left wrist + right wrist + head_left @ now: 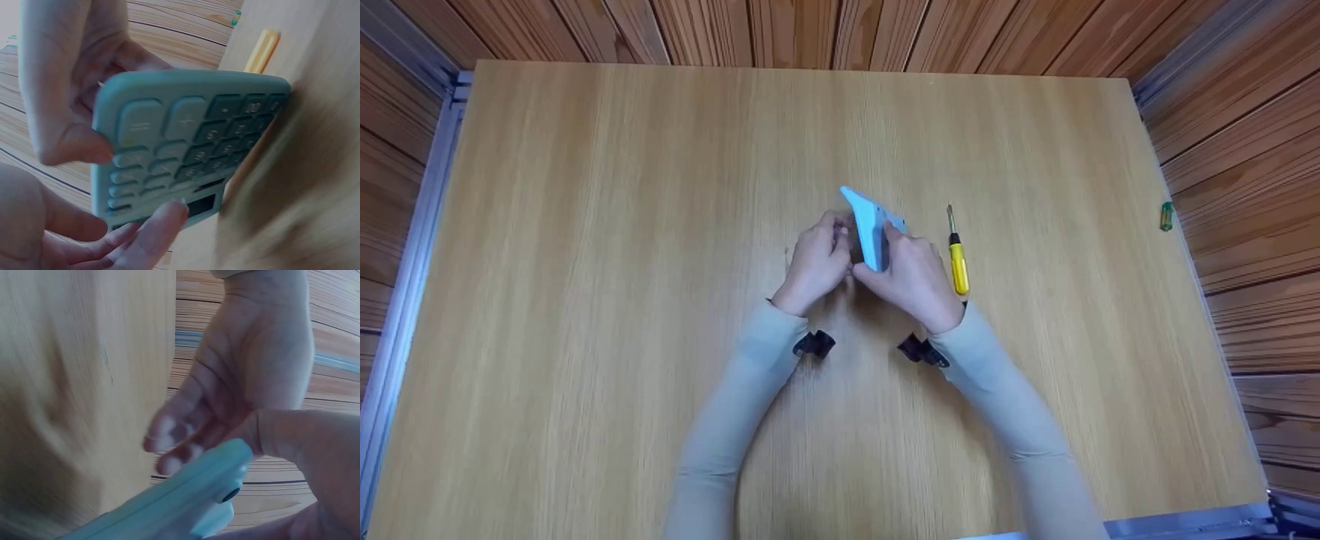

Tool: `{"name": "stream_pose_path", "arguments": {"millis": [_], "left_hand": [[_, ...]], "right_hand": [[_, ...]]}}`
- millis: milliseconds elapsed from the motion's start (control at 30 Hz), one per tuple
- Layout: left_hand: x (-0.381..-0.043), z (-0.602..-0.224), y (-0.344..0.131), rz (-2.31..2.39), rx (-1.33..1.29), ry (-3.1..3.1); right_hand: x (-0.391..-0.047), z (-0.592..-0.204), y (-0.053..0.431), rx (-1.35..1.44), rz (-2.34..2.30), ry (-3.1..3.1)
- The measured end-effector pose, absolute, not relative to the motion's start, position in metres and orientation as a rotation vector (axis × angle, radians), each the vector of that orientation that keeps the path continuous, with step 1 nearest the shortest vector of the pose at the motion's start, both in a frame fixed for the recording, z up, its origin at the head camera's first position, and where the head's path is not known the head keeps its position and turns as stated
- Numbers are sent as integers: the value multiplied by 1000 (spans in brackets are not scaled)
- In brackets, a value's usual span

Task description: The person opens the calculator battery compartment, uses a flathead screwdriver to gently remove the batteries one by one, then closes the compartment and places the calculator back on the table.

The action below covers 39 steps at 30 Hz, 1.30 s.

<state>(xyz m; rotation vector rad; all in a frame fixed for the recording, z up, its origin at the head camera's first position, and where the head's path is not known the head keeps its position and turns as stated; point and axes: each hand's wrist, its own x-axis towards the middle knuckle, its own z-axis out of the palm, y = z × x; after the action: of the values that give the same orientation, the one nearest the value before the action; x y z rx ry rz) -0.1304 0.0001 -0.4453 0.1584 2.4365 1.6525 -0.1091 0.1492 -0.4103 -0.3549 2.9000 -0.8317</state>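
Note:
A light blue-green calculator [191, 129] is held tilted up on edge above the table. Its keys and dark display face the left hand, and a black round foot shows on its back in the right wrist view. My right hand [911, 277] grips it, with the thumb on the keypad side at one edge and the fingers behind. My left hand [817, 259] is close to the display end. Its fingers are loosely bent in front of the display in the left wrist view; whether they touch it, I cannot tell.
A yellow-handled screwdriver [958, 259] lies just right of the right hand, tip pointing away. At the table's right edge is a small green object [1166, 216]. Wood-plank walls and metal rails surround the wooden table [622, 225].

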Motion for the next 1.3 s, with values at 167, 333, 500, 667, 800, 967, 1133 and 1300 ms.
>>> {"name": "stream_pose_path", "arguments": {"millis": [167, 333, 500, 667, 800, 967, 1133, 1300], "left_hand": [[-132, -453, 0, 1558, 146, 2455], [-132, -459, -1, 1451, 109, 2467], [-132, -463, -1, 1398, 75, 2446], [-133, -464, -1, 1359, 85, 2467], [-134, -463, -1, 1341, 81, 2447], [-134, -464, -1, 1333, 77, 2427], [-135, -465, 0, 1336, 56, 2408], [-136, -466, 0, 1352, 28, 2373]], "right_hand": [[-108, -408, 150, -339, -846, 2946], [-106, -403, 151, -304, -869, 2960], [-105, -400, 154, -286, -859, 2980], [-108, -397, 160, -231, -866, 3008], [-113, -396, 168, -171, -909, 3020], [-118, -399, 176, -91, -1000, 2967], [-120, -406, 178, -21, -1094, 2899], [-119, -409, 180, -11, -1207, 2879]]}}
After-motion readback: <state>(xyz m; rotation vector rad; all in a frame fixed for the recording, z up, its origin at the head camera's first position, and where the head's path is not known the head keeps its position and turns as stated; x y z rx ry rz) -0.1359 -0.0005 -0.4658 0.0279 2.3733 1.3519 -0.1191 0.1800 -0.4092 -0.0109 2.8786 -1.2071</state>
